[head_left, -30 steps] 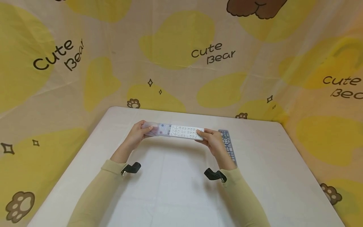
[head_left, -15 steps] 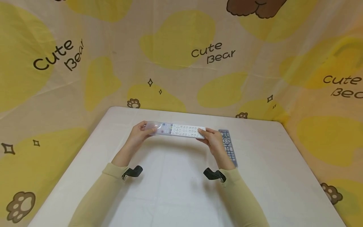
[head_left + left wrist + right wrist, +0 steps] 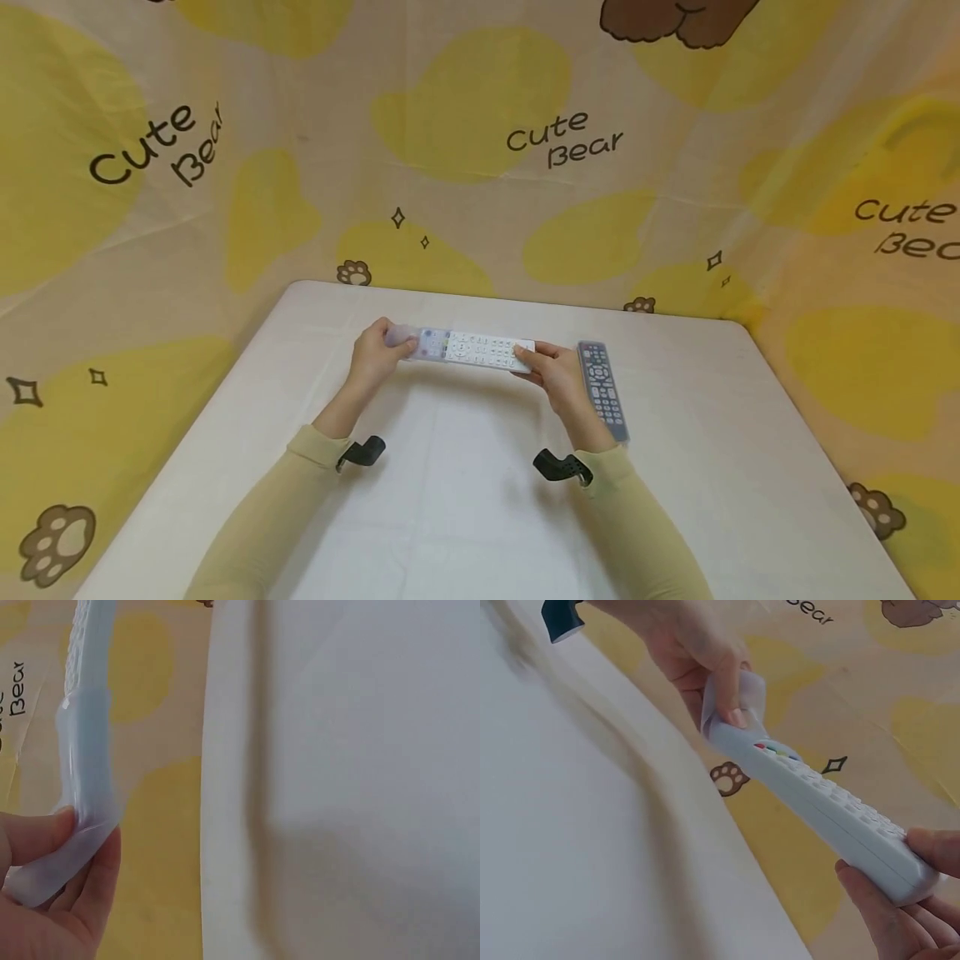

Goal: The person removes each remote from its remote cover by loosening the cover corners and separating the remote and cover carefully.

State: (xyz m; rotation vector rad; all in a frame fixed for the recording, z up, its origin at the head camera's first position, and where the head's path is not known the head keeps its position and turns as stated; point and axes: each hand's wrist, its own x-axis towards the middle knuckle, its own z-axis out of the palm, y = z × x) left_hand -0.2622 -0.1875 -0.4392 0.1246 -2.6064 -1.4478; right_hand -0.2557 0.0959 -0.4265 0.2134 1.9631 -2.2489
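Observation:
A white remote control (image 3: pixel 487 350) is held level above the table, its left part inside a translucent, soft cover (image 3: pixel 433 343). My left hand (image 3: pixel 375 354) pinches the loose end of the cover between thumb and fingers; in the left wrist view the cover (image 3: pixel 86 750) bends at the thumb. My right hand (image 3: pixel 555 375) grips the bare right end of the remote, thumb on the keypad side and fingers underneath. In the right wrist view, coloured buttons show right at the cover's edge on the remote (image 3: pixel 817 802).
A second remote control (image 3: pixel 602 390), blue-grey with pale buttons, lies on the white table (image 3: pixel 480 500) just right of my right hand. A patterned yellow cloth (image 3: pixel 465 167) hangs behind and beside the table. Dark wrist mounts (image 3: pixel 363 451) stick out from both sleeves.
My left hand has shifted slightly right, leaving less of the cover's loose end in sight. My right hand and the held remote have moved slightly left. The second remote is less hidden.

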